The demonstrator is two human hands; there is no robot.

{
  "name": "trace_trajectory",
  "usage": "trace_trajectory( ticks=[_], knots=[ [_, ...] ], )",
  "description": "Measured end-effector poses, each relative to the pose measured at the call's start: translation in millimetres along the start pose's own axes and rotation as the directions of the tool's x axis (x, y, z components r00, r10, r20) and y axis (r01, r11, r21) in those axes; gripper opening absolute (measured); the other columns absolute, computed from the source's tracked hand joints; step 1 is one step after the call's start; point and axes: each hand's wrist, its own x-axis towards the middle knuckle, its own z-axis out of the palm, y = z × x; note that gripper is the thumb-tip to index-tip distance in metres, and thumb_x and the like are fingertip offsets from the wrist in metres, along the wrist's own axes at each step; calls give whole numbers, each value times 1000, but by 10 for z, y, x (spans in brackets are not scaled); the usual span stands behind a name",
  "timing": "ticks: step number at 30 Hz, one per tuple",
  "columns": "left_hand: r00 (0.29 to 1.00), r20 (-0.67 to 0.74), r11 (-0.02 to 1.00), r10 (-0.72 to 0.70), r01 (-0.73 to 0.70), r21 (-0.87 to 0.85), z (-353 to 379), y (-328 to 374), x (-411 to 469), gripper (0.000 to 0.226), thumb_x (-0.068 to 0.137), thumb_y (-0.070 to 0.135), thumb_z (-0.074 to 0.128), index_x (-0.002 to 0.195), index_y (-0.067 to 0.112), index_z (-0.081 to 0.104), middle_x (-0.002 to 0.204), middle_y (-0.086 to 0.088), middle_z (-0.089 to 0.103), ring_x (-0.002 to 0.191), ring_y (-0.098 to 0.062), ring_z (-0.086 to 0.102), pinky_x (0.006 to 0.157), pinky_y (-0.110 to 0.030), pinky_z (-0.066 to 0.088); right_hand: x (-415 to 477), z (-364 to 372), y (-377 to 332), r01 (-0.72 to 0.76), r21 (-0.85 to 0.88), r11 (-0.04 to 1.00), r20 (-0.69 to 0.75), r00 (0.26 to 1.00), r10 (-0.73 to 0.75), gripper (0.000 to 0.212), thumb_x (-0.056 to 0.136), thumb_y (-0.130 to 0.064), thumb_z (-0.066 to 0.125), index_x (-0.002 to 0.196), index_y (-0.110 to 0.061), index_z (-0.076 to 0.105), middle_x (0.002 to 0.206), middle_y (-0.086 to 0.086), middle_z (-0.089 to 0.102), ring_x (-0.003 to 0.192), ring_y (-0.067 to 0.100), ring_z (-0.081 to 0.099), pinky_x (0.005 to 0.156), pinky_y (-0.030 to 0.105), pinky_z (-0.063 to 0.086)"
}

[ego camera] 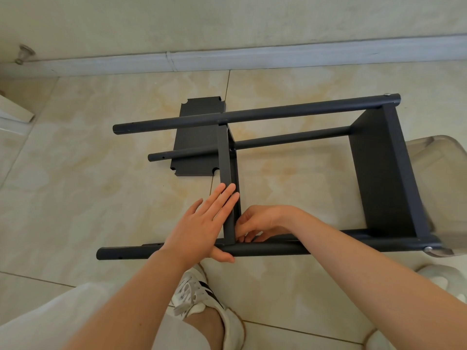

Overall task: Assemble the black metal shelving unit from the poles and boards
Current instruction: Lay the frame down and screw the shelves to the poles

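Observation:
The black shelving unit lies on its side on the tiled floor. Long poles run left to right: a far upper pole [255,114], a far lower pole [290,140] and a near pole [273,249]. One board [381,173] is fixed at the right end. A middle board [226,157] stands edge-on between the poles. My left hand [202,223] lies flat with straight fingers against that board's left face, thumb under the near pole. My right hand [255,223] has curled fingertips at the joint of middle board and near pole; what they pinch is hidden. A loose board [197,137] lies flat behind.
A translucent plastic chair [439,185] stands against the unit's right end. My white sneaker [202,299] and light trouser leg are at the bottom. A skirting board [227,59] and wall run along the back. A door stop [24,54] sits at far left.

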Motion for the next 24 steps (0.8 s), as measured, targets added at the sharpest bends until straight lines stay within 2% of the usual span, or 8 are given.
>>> trace_trajectory(
  ticks=[5, 9, 13, 18, 21, 24],
  knots=[
    [1000, 8, 1000, -2, 2, 2, -10, 0, 4, 125, 64, 89, 32, 142, 25, -42, 152, 7, -47, 144, -16, -38, 126, -42, 8, 46, 51, -31, -4, -24, 1000, -13, 1000, 3, 20, 91, -24, 67, 105, -10, 72, 88, 1, 70, 87, 16, 65, 89, 33, 53],
    [1000, -1, 1000, 1, -1, -8, -19, 6, 2, 126, 66, 87, 39, 145, 25, -37, 154, 6, -42, 146, -18, -34, 126, -42, 10, -6, -40, -31, -21, 18, 1000, 33, 999, 20, 16, 89, -22, 69, 99, -12, 75, 85, 0, 68, 84, 15, 63, 80, 27, 53],
    [1000, 12, 1000, -1, 0, 16, -15, 5, 10, 127, 66, 88, 39, 142, 25, -41, 152, 6, -47, 144, -18, -37, 126, -41, 8, -11, -48, -15, -35, -22, 999, 20, 999, 35, 14, 88, -26, 71, 97, -17, 76, 92, -1, 70, 87, 14, 63, 81, 28, 52],
    [999, 31, 999, -7, 6, 34, -5, 3, 21, 126, 64, 89, 32, 138, 27, -48, 149, 7, -51, 143, -16, -41, 126, -40, 6, 0, -29, 3, -27, 11, 1000, 21, 999, 27, 12, 90, -22, 68, 100, -19, 74, 97, 1, 70, 90, 16, 64, 86, 30, 53],
    [999, 39, 1000, -8, 8, 25, -3, 3, 20, 125, 64, 90, 31, 139, 27, -47, 149, 7, -51, 142, -16, -41, 126, -40, 5, 6, -16, 8, -5, 66, 998, 53, 999, 2, 11, 92, -16, 65, 99, -16, 74, 100, 4, 69, 91, 17, 64, 89, 32, 53],
    [999, 40, 1000, -7, 6, 27, -4, 5, 17, 125, 64, 90, 31, 139, 27, -47, 149, 7, -51, 142, -16, -41, 126, -40, 5, -1, -3, 28, -6, 90, 996, 67, 998, 0, 17, 93, -16, 65, 106, -10, 72, 101, 7, 68, 90, 19, 63, 87, 31, 52]
  ],
)
